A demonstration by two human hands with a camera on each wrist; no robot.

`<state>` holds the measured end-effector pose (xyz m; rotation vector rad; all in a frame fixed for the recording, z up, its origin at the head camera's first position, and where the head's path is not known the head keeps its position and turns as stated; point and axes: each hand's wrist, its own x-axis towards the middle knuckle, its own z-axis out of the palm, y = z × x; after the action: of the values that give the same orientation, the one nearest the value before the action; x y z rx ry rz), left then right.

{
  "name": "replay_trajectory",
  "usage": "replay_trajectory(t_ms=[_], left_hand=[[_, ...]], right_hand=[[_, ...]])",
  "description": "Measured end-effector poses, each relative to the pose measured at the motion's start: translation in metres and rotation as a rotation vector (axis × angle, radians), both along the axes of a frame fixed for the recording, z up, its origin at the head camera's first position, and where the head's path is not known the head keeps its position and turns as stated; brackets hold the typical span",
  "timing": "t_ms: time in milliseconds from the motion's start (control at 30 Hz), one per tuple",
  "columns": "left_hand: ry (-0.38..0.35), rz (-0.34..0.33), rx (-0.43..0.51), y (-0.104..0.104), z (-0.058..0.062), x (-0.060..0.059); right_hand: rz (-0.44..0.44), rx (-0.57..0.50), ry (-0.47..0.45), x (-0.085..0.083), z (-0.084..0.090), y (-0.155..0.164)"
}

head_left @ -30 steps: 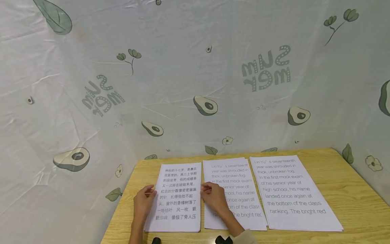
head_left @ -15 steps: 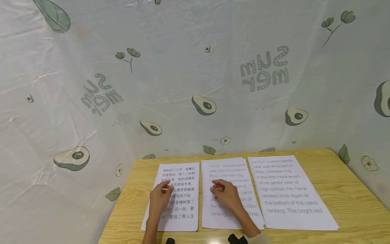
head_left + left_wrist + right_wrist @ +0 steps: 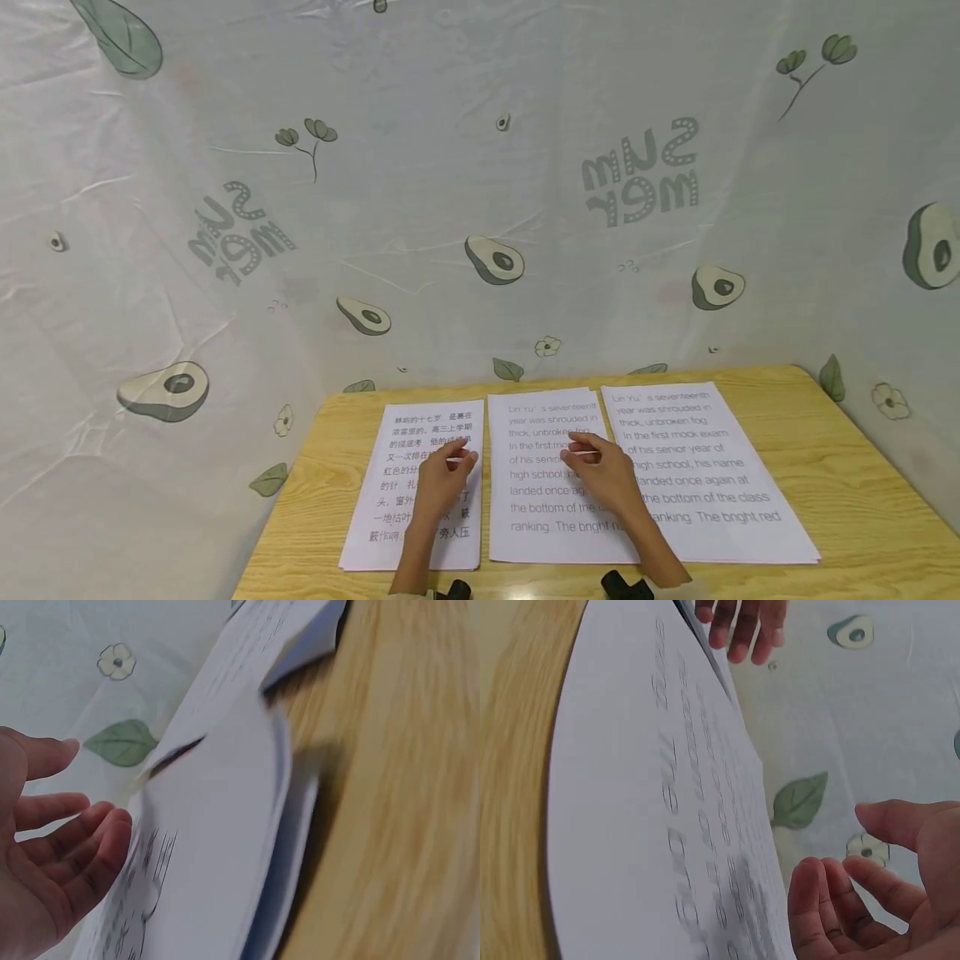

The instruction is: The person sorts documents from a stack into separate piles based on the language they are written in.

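Three stacks of printed paper lie side by side on a wooden table. My left hand (image 3: 442, 479) hovers over the right part of the stack with Chinese text (image 3: 378, 508). In the left wrist view its thumb and loosely bent fingers (image 3: 97, 855) are apart, with nothing between them. My right hand (image 3: 606, 473) is above the right side of the middle stack with English text (image 3: 536, 500), close to the right-hand English stack (image 3: 720, 500). The right wrist view shows its thumb and fingers (image 3: 806, 892) apart and holding nothing.
The wooden table (image 3: 847, 500) has bare wood to the right of the stacks. A pale curtain with avocado prints (image 3: 420, 192) hangs behind and beside the table. Black wrist straps (image 3: 626, 586) show at the bottom edge.
Both hands have moved right. The left hand has gone from the Chinese stack's left edge to over its right part. The right hand has left that stack's right edge and crossed the middle stack.
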<state>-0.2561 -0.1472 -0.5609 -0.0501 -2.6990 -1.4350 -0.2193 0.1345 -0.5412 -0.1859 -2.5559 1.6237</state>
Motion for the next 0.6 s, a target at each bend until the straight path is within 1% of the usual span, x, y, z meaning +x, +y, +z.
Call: replay_trajectory(t_ms=[100,200,367,600], left_hand=[[-0.013,-0.019,0.018,0.009,0.0,-0.001],[-0.022,-0.012,0.026,0.016,0.001,-0.002],[-0.03,0.011,0.023,0.027,0.003,-0.002],[-0.025,0.003,0.031,0.044,0.002,-0.005]], right_hand=[[-0.032,0.01,-0.021,0.001,-0.001,0.014],[-0.051,0.033,-0.034,0.003,-0.001,0.026],[-0.061,0.081,-0.041,0.006,0.0,0.042],[-0.061,0.14,-0.061,0.007,0.001,0.056]])
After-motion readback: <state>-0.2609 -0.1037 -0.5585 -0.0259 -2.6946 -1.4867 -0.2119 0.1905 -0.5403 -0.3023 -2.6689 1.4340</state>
